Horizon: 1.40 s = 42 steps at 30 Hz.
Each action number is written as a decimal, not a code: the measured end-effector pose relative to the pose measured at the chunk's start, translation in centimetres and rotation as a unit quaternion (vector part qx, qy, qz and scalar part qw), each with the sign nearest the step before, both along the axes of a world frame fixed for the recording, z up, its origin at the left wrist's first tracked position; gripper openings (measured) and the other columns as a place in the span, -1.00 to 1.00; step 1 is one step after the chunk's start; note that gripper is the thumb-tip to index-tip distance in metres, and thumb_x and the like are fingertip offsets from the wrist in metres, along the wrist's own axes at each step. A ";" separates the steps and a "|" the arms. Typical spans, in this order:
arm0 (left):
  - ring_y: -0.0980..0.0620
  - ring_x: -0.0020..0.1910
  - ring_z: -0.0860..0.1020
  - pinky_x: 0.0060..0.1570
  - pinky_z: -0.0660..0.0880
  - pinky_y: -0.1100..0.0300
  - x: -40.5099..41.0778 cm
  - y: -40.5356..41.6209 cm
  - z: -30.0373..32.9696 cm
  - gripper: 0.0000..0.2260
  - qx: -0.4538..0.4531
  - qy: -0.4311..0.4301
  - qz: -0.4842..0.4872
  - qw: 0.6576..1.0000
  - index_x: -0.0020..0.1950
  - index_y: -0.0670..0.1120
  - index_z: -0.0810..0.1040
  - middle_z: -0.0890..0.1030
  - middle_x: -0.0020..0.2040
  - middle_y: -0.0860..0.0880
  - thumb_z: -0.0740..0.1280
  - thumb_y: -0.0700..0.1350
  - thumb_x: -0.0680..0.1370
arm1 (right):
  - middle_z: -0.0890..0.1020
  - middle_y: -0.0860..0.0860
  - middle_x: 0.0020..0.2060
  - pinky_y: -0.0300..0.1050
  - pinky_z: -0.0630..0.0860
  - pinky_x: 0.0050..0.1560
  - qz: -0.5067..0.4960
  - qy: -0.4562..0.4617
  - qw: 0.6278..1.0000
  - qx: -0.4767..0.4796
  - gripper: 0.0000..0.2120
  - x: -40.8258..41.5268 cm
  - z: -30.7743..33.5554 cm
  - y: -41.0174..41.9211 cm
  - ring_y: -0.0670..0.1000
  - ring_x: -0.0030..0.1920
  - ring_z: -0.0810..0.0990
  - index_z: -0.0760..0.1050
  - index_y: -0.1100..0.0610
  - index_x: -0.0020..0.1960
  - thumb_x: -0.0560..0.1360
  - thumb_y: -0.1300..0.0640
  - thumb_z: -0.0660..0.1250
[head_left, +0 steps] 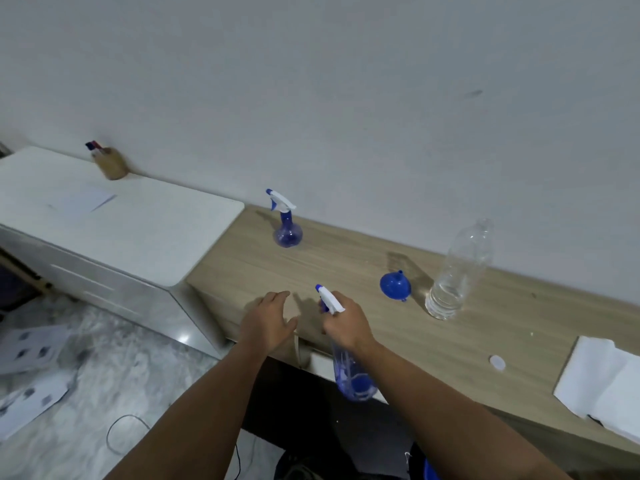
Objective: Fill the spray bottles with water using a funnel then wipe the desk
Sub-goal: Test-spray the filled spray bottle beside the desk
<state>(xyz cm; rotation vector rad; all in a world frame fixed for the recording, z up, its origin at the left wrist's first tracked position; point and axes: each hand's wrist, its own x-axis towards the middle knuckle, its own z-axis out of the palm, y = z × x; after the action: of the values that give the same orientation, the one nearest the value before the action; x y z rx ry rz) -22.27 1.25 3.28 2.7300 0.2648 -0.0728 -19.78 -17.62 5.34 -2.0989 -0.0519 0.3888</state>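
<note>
**Right hand on the sprayer, left hand free at the surface's corner**

Your right hand (346, 325) is wrapped around the neck of the near spray bottle (351, 372), whose body hangs off the front edge of the wooden surface (346, 265). Your left hand (268, 322) hovers left of that bottle, fingers spread and holding nothing, over the surface's left front corner. Behind the bottle lies open bare wood up to the second spray bottle (286, 223), which stands by the wall. Right of the near bottle sit the blue funnel (395, 286), the clear water bottle (457, 271) just beside it, then a white cap (497, 362) and white paper towels (602, 382) at the front edge. No label or writing can be read.
</note>
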 end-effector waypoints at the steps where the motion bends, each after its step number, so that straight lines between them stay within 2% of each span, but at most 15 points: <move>1: -0.04 0.37 0.42 0.29 0.41 0.08 -0.1 0.5 0.0 -0.40 0.002 -0.002 0.003 1.000 0.51 0.03 0.36 0.44 0.42 0.03 0.38 0.13 0.50 | 0.65 -0.05 -0.21 0.09 0.57 -0.07 0.001 0.008 1.000 -0.011 -0.88 -0.2 -0.4 0.4 0.11 -0.14 0.62 0.52 -0.03 -0.11 0.41 0.14 0.26; 4: -0.03 0.37 0.41 0.26 0.43 0.07 -0.2 1.6 -0.2 -0.40 0.005 0.001 0.012 1.000 0.52 0.05 0.35 0.42 0.43 0.04 0.36 0.16 0.51 | 0.65 -0.01 -0.15 0.01 0.48 -0.09 0.011 0.022 0.999 -0.048 -0.90 -1.0 -1.2 1.2 0.15 -0.10 0.60 0.51 0.00 -0.09 0.49 0.19 0.27; 8: -0.02 0.38 0.40 0.25 0.45 0.05 -0.2 2.6 -0.1 -0.40 0.011 -0.001 0.021 1.000 0.52 0.04 0.33 0.41 0.44 0.05 0.35 0.17 0.52 | 0.67 0.05 -0.08 0.01 0.50 -0.08 0.016 0.038 0.996 -0.082 -0.88 -1.0 -1.4 2.1 0.17 -0.06 0.61 0.55 0.09 -0.01 0.49 0.18 0.27; 13: -0.02 0.40 0.38 0.25 0.45 0.04 -0.2 3.0 -0.2 -0.38 0.012 -0.010 0.017 1.000 0.53 0.03 0.33 0.39 0.46 0.04 0.35 0.19 0.52 | 0.66 0.06 -0.11 0.01 0.53 -0.06 0.004 0.049 0.993 -0.106 -0.85 -0.9 -1.2 2.8 0.17 -0.08 0.60 0.55 0.13 -0.01 0.48 0.16 0.24; 17: -0.01 0.42 0.36 0.28 0.44 0.03 -0.1 3.1 -0.5 -0.38 0.002 -0.009 0.012 1.000 0.53 0.03 0.32 0.37 0.47 0.05 0.35 0.19 0.51 | 0.63 0.03 -0.20 -0.01 0.50 -0.13 0.002 0.056 0.991 -0.119 -0.82 -0.9 -1.2 3.1 0.16 -0.16 0.58 0.58 0.17 -0.03 0.48 0.13 0.24; 22: 0.00 0.44 0.34 0.30 0.41 0.05 0.4 3.2 -0.3 -0.38 -0.002 -0.014 0.005 1.000 0.54 0.01 0.31 0.36 0.49 0.05 0.35 0.17 0.52 | 0.63 0.02 -0.21 -0.01 0.47 -0.14 -0.003 0.045 0.994 -0.098 -0.90 -0.8 -1.2 3.6 0.16 -0.15 0.57 0.52 0.09 -0.13 0.49 0.09 0.25; 26: 0.00 0.44 0.33 0.27 0.42 0.04 0.8 3.4 -0.2 -0.38 0.000 -0.011 0.004 1.000 0.54 0.02 0.30 0.35 0.49 0.05 0.34 0.17 0.53 | 0.65 0.04 -0.12 0.02 0.51 -0.10 -0.011 0.042 0.994 -0.097 -0.89 -0.5 -1.0 3.7 0.15 -0.09 0.61 0.53 0.11 -0.03 0.51 0.13 0.26; 31: 0.01 0.44 0.33 0.26 0.42 0.04 1.0 3.6 0.1 -0.39 0.001 -0.012 0.004 1.000 0.54 0.01 0.31 0.36 0.48 0.05 0.35 0.16 0.53 | 0.59 -0.01 -0.23 -0.02 0.49 -0.14 -0.007 0.066 0.991 -0.113 -0.85 -0.4 -0.5 4.1 0.14 -0.17 0.57 0.52 0.11 -0.09 0.44 0.12 0.20; 37: 0.01 0.44 0.34 0.27 0.42 0.04 1.4 3.9 0.3 -0.40 0.003 -0.016 0.002 1.000 0.54 0.02 0.31 0.36 0.49 0.05 0.34 0.18 0.54 | 0.63 0.04 -0.18 -0.01 0.47 -0.19 -0.018 0.053 0.993 -0.101 -0.87 0.2 -0.7 4.3 0.10 -0.20 0.57 0.53 0.15 -0.05 0.48 0.14 0.25; 40: 0.01 0.43 0.36 0.28 0.42 0.05 1.7 4.1 0.4 -0.40 0.003 -0.023 0.000 1.000 0.53 0.01 0.32 0.37 0.48 0.04 0.35 0.17 0.54 | 0.64 0.07 -0.13 0.04 0.54 -0.11 -0.020 0.042 0.994 -0.102 -0.87 0.3 -0.3 4.3 0.15 -0.13 0.60 0.53 0.16 -0.01 0.54 0.13 0.25; 42: 0.00 0.42 0.37 0.30 0.40 0.06 1.8 4.2 0.3 -0.39 -0.001 -0.028 -0.003 1.000 0.53 0.00 0.33 0.38 0.48 0.03 0.35 0.17 0.54 | 0.62 0.07 -0.10 0.00 0.46 -0.11 0.001 0.041 0.993 -0.112 -0.94 0.5 0.1 4.3 0.16 -0.10 0.57 0.47 0.08 0.00 0.55 0.15 0.24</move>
<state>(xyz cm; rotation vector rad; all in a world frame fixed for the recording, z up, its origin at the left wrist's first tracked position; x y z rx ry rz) -20.44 5.43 3.57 2.7259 0.2395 0.0026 -19.30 -13.28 5.45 -2.3003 0.0389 0.5019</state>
